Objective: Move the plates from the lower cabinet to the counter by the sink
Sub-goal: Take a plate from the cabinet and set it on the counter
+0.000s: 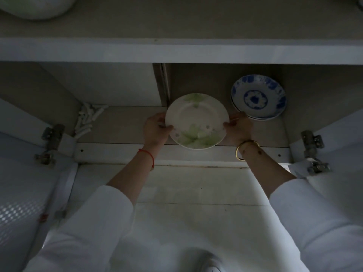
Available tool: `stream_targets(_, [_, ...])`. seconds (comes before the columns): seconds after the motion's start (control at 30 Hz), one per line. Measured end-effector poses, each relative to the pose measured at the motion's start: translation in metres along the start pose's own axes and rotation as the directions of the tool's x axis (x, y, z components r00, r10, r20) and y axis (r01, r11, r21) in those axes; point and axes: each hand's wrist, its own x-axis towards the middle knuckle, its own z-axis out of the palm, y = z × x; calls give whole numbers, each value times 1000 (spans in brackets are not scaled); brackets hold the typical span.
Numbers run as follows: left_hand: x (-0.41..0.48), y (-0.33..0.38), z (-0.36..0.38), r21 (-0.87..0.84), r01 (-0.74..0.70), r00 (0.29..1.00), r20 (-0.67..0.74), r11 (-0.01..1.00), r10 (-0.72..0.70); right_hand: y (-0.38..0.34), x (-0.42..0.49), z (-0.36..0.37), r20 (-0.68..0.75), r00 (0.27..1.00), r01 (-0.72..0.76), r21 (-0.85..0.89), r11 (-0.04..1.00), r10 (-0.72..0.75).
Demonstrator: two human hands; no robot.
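Note:
A white plate with green leaf print is held at the mouth of the open lower cabinet. My left hand grips its left rim and my right hand grips its right rim. Behind and to the right, a small stack of blue-and-white plates rests on the cabinet floor, partly hidden by my right hand. The counter edge runs across above the cabinet opening.
Both cabinet doors stand open, with hinges at the left and right. Several white tube-like pieces lie at the cabinet's back left. A white bowl-like object sits on the counter at top left.

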Motion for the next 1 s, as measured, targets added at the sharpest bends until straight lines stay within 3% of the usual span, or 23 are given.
stream_targets(0.2, [-8, -1, -5, -5, -49, 999, 20, 999, 49, 2, -1, 3, 43, 993, -107, 23, 994, 106])
stream_targets(0.4, [-19, -2, -5, -233, 146, 989, 43, 962, -140, 6, -13, 1, 33, 992, -128, 80, 989, 126])
stream_targets(0.6, [-40, 6, -28, -489, 162, 984, 145, 857, -103, 2, -33, -8, 103, 987, -145, 204, 968, 126])
stream_targets(0.83, [-81, 10, -64, -524, 141, 988, 133, 840, -83, -15, -74, -39, 130, 984, -171, 480, 860, 124])
stream_targets(1.0, [-122, 39, -101, -553, 151, 986, 138, 819, -89, -40, -113, -76, 128, 986, -159, 502, 850, 109])
